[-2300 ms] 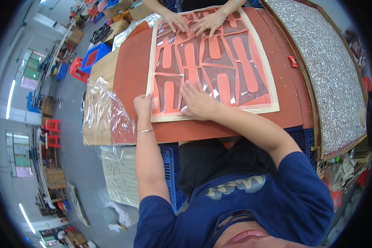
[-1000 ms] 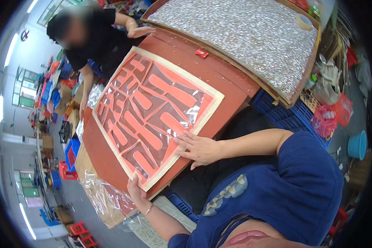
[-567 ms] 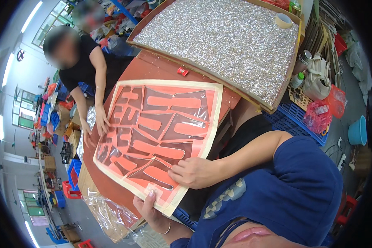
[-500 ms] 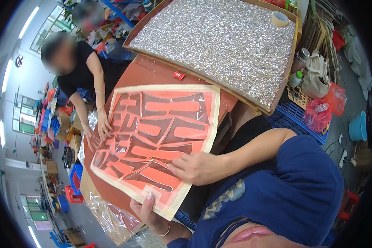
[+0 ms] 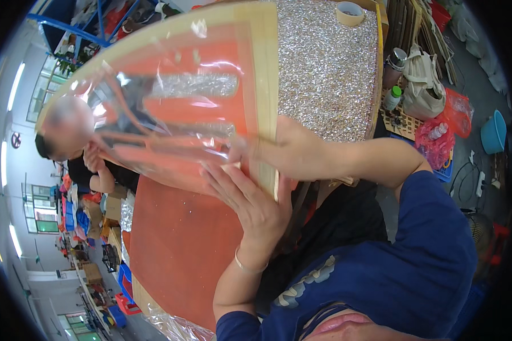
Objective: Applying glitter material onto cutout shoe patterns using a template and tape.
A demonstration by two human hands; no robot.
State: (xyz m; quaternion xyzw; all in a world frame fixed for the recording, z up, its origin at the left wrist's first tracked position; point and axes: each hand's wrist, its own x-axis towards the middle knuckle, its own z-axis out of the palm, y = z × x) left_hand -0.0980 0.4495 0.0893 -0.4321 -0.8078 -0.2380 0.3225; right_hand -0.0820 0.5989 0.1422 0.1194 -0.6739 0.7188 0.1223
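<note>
A large clear plastic sheet (image 5: 196, 116) with coral-orange panels and a cream border is raised and bowed above the table. See-through shapes between its panels show glitter behind. My right hand (image 5: 290, 150) is at its right border, blurred, with the fingertips closed on the sheet. My left hand (image 5: 256, 207) is just below, fingers stretched flat against the sheet's lower part and the thumb apart near the border. Across the table, a co-worker's hand (image 5: 95, 158) is raised at the sheet's far left edge; their other hand is hidden.
A reddish-brown table top (image 5: 182, 244) lies below. Behind the sheet is a shallow tray full of silvery glitter (image 5: 330, 74) with a tape roll (image 5: 350, 12) on it. To the right are a flask (image 5: 394, 67), a green-capped bottle (image 5: 392, 98), a cream bag (image 5: 424, 85) and a blue bucket (image 5: 493, 132).
The sheet has come up off the table and tilted, baring the table top. My left hand has moved up from its near corner onto its face. The co-worker's hand has risen.
</note>
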